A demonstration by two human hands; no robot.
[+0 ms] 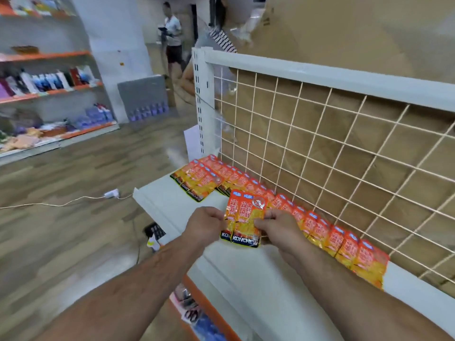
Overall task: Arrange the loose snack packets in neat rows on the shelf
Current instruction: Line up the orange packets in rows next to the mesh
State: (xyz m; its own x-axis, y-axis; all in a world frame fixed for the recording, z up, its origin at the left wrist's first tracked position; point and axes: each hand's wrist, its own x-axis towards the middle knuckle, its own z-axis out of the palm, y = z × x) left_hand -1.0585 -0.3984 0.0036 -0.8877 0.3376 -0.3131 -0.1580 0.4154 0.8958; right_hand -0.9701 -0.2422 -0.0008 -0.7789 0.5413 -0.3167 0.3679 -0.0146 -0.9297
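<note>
— Snack packets (242, 217) in the head view, how do they look?
— Orange on top, yellow below, with a black band lettered "KONCHEW". Two overlap, just under frame centre, over the white shelf (172, 205). The left hand (206, 225) pinches their 9 o'clock edge, the right hand (275, 227) their 3 o'clock edge, fingers curled on the foil.
— And the others?
— A back row (317, 227) lies against the wire mesh (320, 156), running from 12 toward 4 o'clock; a short row (197, 180) sits at 11.
— The room?
— Wood-look floor (73, 180), a white power strip (111, 193) at 9, stocked shelves (49, 89) at 10, brown cardboard (344, 33) behind the mesh.
— Anything unclear?
— Whether the pair touches the shelf I cannot tell. A standing person (173, 33) at 12 is blurred; a second person (221, 40) beside is cut off.
</note>
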